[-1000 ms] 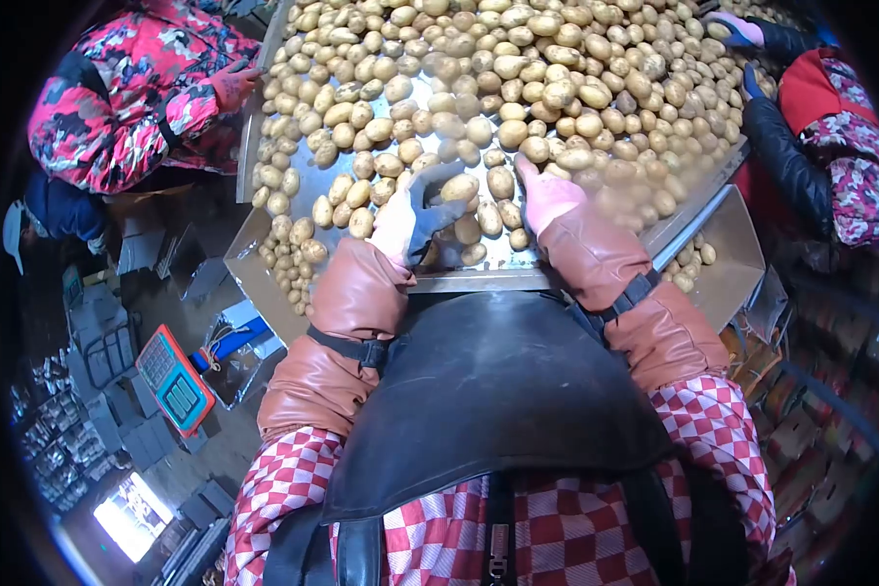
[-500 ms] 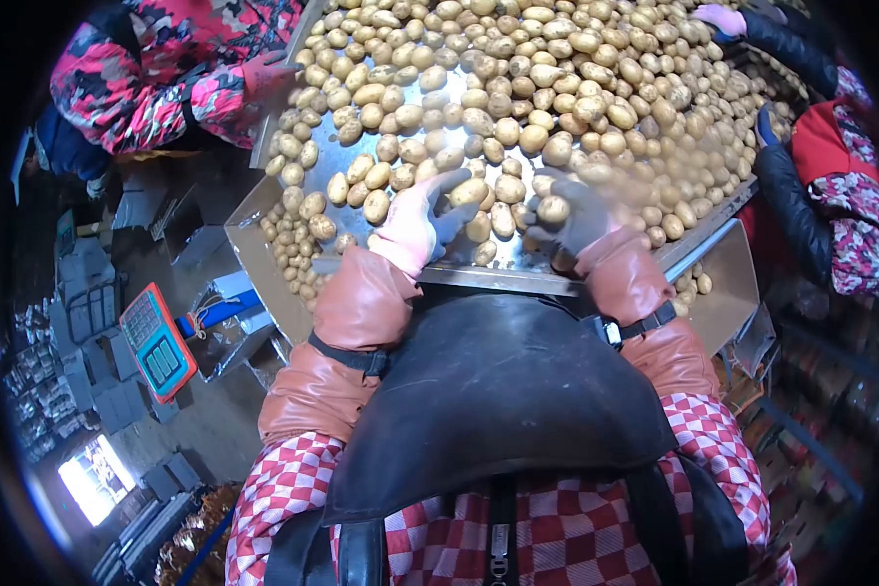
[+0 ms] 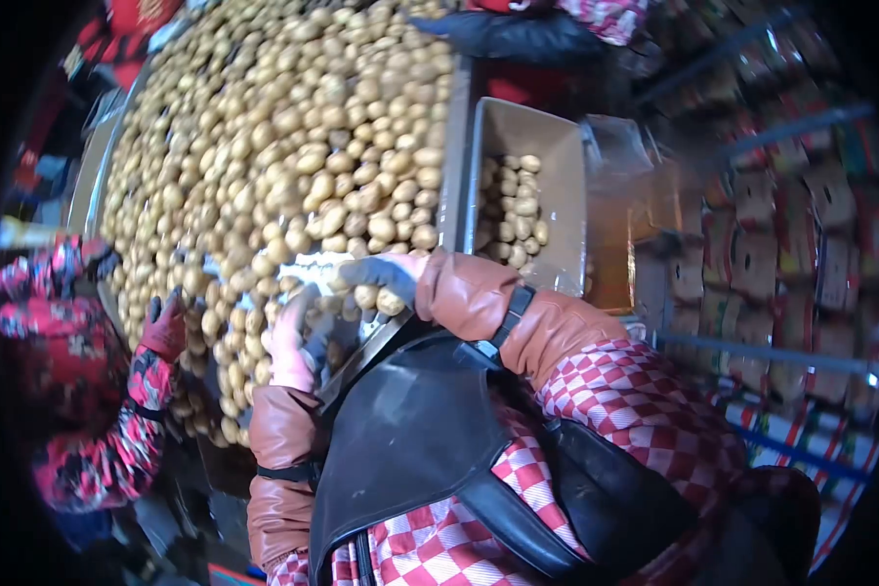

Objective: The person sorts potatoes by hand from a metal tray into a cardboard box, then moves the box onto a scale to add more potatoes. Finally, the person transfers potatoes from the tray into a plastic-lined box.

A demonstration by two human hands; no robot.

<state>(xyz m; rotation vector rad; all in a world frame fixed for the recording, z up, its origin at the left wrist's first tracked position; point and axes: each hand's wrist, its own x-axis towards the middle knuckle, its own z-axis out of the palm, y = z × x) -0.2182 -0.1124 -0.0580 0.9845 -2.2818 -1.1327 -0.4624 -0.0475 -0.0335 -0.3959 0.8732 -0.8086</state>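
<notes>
Reaching onto the near edge of the metal bench (image 3: 451, 146), the person has both gloved hands down among the potatoes (image 3: 303, 127), which are heaped over pretty much the whole bench top. The left hand (image 3: 293, 337) sits low at the near edge with potatoes all around it. The right hand (image 3: 376, 278) is just beside it, dark fingers (image 3: 356, 272) bent over a couple of spuds. It's too blurry to tell whether either hand is actually pinching one or just lying on the pile. Off the bench's right edge there's a box (image 3: 518, 127) with more potatoes inside. A co-worker's gloved hand (image 3: 164, 327) is at the left edge.
</notes>
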